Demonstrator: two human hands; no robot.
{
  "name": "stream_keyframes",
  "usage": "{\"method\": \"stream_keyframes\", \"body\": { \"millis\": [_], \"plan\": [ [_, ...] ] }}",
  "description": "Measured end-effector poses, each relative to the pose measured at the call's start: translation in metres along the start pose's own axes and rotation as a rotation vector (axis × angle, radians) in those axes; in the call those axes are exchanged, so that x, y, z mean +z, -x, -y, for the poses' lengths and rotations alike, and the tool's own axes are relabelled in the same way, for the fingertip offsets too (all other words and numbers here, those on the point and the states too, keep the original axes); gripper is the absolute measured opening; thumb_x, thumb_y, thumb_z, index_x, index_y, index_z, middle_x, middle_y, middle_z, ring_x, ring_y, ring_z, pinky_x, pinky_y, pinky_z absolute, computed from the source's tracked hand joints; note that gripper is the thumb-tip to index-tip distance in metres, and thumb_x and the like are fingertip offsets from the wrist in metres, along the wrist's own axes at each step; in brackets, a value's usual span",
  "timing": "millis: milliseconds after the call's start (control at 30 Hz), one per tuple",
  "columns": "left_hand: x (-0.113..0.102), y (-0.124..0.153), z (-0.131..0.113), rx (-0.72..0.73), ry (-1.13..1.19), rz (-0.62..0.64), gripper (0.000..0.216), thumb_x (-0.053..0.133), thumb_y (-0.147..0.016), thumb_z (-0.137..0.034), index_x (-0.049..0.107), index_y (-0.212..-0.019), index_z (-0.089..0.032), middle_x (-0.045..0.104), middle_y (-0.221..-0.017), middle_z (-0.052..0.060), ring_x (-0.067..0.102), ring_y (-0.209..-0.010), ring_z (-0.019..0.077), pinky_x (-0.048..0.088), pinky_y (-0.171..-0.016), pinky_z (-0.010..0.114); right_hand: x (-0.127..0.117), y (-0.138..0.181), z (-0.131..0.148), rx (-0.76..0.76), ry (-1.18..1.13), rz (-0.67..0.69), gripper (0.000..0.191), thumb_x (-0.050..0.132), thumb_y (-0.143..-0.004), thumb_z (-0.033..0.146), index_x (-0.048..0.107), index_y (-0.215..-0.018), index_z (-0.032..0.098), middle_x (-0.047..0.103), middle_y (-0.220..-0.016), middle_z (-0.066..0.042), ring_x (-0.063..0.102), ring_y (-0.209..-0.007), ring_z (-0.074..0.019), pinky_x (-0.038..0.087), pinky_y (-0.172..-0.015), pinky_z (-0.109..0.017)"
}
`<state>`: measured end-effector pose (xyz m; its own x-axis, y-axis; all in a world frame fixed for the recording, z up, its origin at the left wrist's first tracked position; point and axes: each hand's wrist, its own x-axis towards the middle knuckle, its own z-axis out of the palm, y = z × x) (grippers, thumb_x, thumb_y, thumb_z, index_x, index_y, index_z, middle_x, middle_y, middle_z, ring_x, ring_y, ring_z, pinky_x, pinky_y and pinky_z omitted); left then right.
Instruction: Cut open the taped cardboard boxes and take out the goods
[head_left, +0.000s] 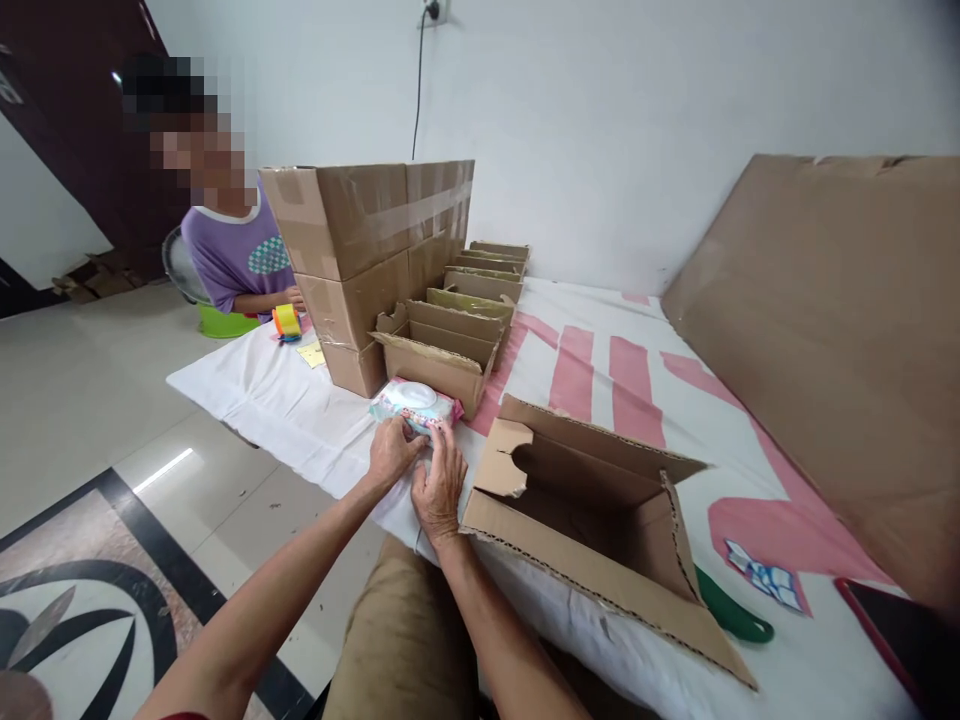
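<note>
A pack of wet wipes [415,397] with a white lid and a pale blue and pink wrapper lies on the cloth-covered table, lid up. At its near left edge, my left hand [393,452] has its fingers bent and closed on the wrapper. My right hand [441,484] is beside it, fingers on the near right part of the pack and thumb close to the left hand. My fingers partly cover the near side. To the right stands an open cardboard box [577,560] with its flaps spread and nothing visible inside.
Behind the pack, several open boxes [439,355] form a row beside a stack of taped cartons [360,225]. A person [236,250] sits at the far left near a tape roll [286,321]. A green-handled tool [735,610], a phone-like dark object [892,630] and a large cardboard sheet [840,330] are right.
</note>
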<state>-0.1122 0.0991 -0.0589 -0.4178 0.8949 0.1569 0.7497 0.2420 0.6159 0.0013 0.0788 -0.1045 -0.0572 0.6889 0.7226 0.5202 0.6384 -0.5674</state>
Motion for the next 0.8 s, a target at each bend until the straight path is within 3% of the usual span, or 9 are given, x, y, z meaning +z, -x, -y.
{"method": "stream_keyframes", "body": {
  "millis": [400,800],
  "plan": [
    [-0.001,-0.012,-0.008,0.015,-0.158,0.07,0.022,0.069,-0.086,-0.038,0.063,-0.081,-0.018,0.07,-0.081,0.006,0.065,-0.079,0.0215,0.04,-0.069,0.029,-0.008,-0.003,0.007,0.012,-0.003,0.019,0.058,0.045,-0.087,0.009,0.052,-0.145,0.013,0.054,-0.154,-0.019,0.047,-0.146,-0.0285,0.042,-0.114,-0.049],
    [-0.005,-0.025,-0.024,-0.033,-0.263,0.131,0.019,0.067,-0.088,-0.035,0.066,-0.093,-0.017,0.076,-0.098,0.013,0.071,-0.095,0.0279,0.046,-0.077,0.033,-0.003,-0.001,0.003,0.015,-0.032,0.001,0.062,0.043,-0.086,0.011,0.048,-0.148,0.016,0.049,-0.159,-0.017,0.045,-0.148,-0.0289,0.042,-0.115,-0.052]
  ]
}}
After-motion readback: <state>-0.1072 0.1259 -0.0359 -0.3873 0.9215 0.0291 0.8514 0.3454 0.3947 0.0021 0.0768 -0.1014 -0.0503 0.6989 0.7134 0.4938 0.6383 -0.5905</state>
